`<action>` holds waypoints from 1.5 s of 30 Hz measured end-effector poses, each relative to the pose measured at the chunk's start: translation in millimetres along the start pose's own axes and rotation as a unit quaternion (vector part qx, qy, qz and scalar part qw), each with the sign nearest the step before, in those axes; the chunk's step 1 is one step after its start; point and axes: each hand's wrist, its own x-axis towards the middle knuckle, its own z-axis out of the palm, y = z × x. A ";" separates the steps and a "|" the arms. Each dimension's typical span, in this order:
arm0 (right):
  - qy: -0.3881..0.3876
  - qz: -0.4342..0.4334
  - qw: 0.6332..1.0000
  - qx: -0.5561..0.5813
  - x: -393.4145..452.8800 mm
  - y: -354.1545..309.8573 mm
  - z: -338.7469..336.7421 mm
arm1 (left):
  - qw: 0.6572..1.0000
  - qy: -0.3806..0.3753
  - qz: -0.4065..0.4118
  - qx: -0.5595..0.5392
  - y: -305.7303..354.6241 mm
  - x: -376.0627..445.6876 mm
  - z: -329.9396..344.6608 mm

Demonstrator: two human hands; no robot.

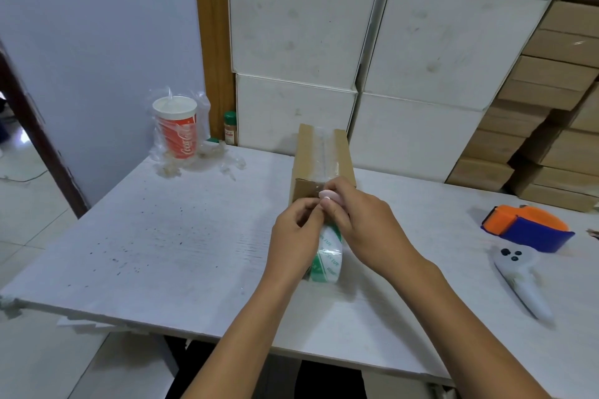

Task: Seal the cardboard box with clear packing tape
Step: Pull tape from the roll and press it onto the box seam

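Cardboard box (322,160) stands on the white table (168,236), long axis pointing away from the person. Clear tape strip (325,152) runs along the top seam and over the near edge. Both hands meet at the box's near face. Left hand (296,230) pinches at the tape just below the near edge, fingers closed on it. Right hand (359,220) grips a small pink object (329,195) against the same spot; what it is cannot be told. Tape roll (327,256), green-and-white core, sits upright on the table under the hands, just before the box. Orange-and-blue tape dispenser (526,228) and white controller (522,282) lie well apart to the right.
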 end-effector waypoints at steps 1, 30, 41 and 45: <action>0.002 -0.001 1.000 -0.008 0.9 0.3 -0.4 | 1.000 0.003 0.002 0.006 -0.3 0.2 0.1; 0.002 -0.024 0.985 -0.172 -0.9 -5.9 -3.9 | 0.996 0.030 0.037 0.081 -10.2 1.9 0.0; -0.009 -0.031 0.978 -0.204 -5.1 -3.8 -7.6 | 0.993 0.039 0.046 0.100 -9.2 2.2 -1.7; -0.004 -0.041 0.977 -0.208 -3.7 -8.1 -5.2 | 0.993 0.027 0.046 0.107 -7.1 2.1 0.3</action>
